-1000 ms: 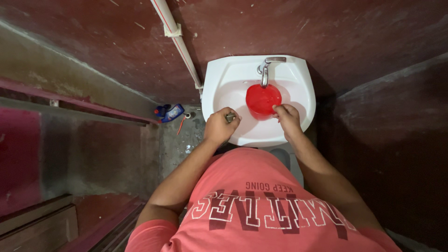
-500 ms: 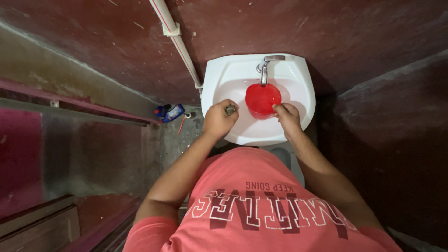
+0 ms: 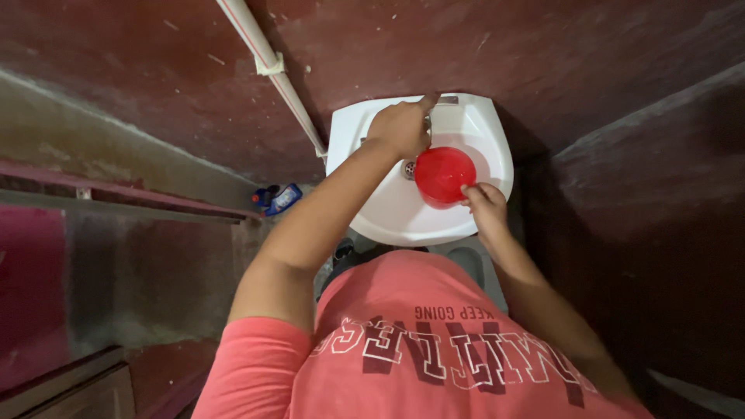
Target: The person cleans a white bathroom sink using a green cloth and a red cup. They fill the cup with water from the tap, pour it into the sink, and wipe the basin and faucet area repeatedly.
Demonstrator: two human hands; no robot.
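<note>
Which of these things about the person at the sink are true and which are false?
1. The right hand holds the rim of a red bowl. True.
2. The left hand rests on the floor. False: it is up at the tap at the back of the sink.
3. The sink is white. True.
4. The bowl is blue. False: it is red.
5. A white pipe runs down the wall to the left of the sink. True.
6. The person wears a green shirt. False: the shirt is coral pink.
</note>
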